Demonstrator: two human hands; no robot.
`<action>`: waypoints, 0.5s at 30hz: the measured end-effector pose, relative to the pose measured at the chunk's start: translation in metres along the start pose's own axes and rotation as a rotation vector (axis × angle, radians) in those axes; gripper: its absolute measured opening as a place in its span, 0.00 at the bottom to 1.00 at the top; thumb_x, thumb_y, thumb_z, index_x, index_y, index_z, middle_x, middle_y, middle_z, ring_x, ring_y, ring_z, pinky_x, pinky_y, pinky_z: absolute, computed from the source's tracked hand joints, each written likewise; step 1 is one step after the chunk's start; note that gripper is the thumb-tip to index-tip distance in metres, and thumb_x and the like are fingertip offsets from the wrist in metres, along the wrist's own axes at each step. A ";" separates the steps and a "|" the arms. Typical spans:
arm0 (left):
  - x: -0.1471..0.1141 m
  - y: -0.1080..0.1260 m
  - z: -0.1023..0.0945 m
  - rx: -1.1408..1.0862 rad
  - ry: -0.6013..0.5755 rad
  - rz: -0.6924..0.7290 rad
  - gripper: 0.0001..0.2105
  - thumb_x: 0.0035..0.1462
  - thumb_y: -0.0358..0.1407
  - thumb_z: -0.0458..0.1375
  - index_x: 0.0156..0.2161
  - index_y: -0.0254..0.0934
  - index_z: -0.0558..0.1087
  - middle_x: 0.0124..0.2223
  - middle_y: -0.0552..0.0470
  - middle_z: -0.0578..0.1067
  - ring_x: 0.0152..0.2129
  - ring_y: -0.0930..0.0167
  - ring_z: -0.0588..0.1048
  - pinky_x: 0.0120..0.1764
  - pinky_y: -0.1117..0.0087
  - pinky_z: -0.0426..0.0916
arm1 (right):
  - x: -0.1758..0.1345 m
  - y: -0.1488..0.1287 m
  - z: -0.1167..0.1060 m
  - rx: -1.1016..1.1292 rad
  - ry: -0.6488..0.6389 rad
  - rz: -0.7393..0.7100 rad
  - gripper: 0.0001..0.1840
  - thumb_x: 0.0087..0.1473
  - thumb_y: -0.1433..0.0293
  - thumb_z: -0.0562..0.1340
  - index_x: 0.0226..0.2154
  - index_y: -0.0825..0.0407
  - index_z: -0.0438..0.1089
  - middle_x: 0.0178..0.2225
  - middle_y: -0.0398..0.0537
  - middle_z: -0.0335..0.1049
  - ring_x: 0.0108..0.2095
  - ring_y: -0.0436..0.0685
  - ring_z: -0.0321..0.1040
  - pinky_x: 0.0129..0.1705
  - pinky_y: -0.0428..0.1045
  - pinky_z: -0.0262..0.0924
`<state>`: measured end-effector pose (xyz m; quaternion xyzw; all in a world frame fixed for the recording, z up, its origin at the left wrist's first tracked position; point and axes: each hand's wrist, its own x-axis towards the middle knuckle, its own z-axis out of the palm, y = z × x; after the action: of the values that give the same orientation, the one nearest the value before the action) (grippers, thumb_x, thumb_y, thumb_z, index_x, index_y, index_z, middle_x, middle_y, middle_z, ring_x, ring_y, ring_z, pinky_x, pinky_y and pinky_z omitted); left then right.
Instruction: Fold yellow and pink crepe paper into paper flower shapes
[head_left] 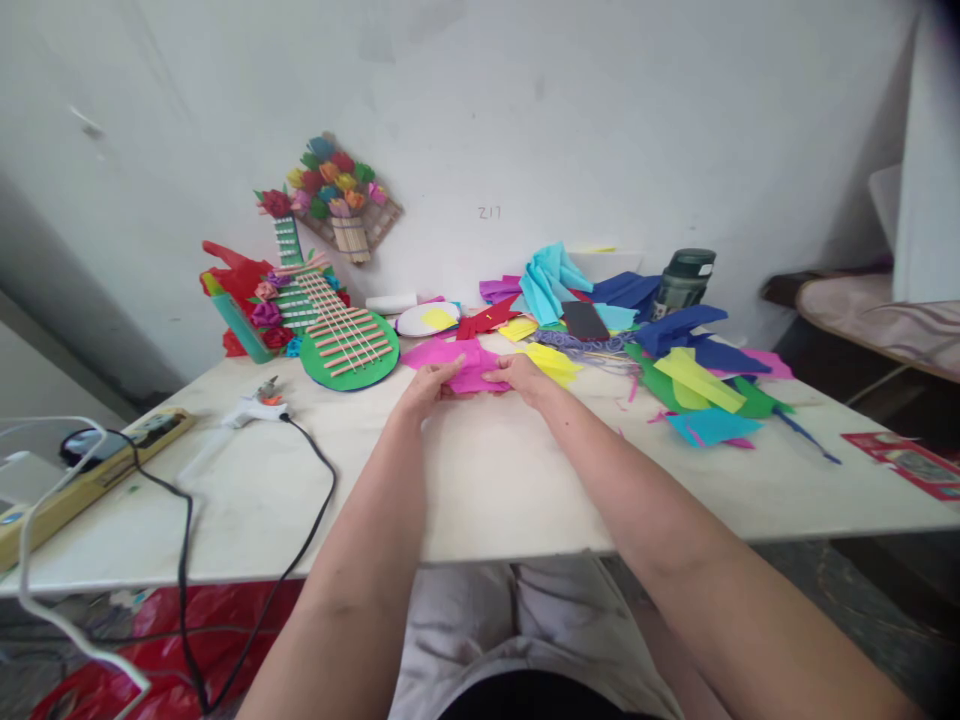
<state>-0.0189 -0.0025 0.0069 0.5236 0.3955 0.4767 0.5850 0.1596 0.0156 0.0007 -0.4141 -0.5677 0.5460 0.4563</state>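
Observation:
A sheet of bright pink crepe paper (472,368) is stretched between my hands just above the white table (517,480). My left hand (435,380) pinches its left side, and my right hand (517,375) grips the right side. More pink paper spreads out behind the left fingers. Just behind my right hand lies a yellow piece of paper (553,364). To the left stands a green paper lute-like craft (351,350) with sticks, strings and paper flowers.
A white glue gun (256,408) lies at left, its black cord trailing over the front edge. A power strip (97,480) sits at far left. At right are coloured paper scraps (697,385), a dark phone (586,321) and a dark bottle (684,283).

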 end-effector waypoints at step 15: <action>-0.002 0.000 0.004 0.120 0.019 0.008 0.19 0.34 0.46 0.67 0.25 0.32 0.69 0.20 0.53 0.72 0.19 0.72 0.73 0.23 0.74 0.66 | 0.003 0.003 0.000 0.018 0.004 -0.007 0.11 0.31 0.72 0.69 0.18 0.57 0.66 0.15 0.39 0.65 0.16 0.45 0.59 0.19 0.43 0.58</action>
<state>-0.0158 -0.0053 0.0072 0.5547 0.4267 0.4593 0.5471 0.1584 0.0186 -0.0023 -0.4090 -0.5634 0.5487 0.4628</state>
